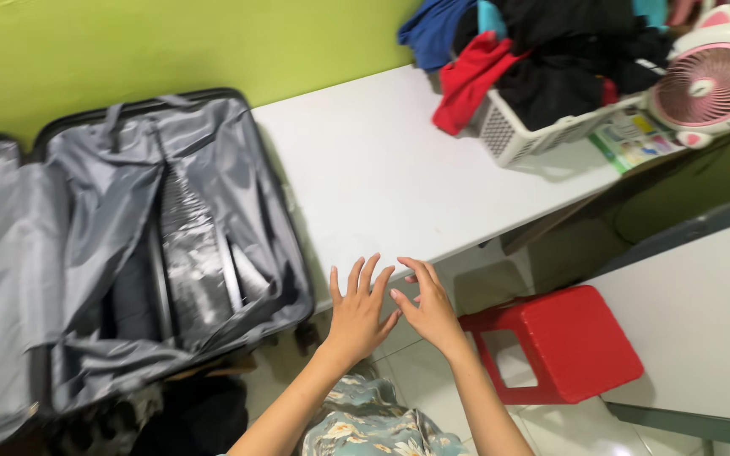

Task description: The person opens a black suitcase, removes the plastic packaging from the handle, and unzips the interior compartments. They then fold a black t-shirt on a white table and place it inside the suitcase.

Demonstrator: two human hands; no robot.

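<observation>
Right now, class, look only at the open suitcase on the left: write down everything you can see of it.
The suitcase lies open on the left end of the white table, close to the green wall. Its shell is dark; the inside is lined with shiny grey fabric, creased and loose. A grey lining flap hangs over the left half. Dark straps cross the right half, which looks empty of clothes. Its near corner juts past the table edge. Neither hand touches it.

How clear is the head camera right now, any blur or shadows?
Head view: evenly lit; hands slightly motion-blurred at the table edge; suitcase lining shiny with soft glare; basket casts a faint shadow; fan near the corner looks stretched.
</observation>
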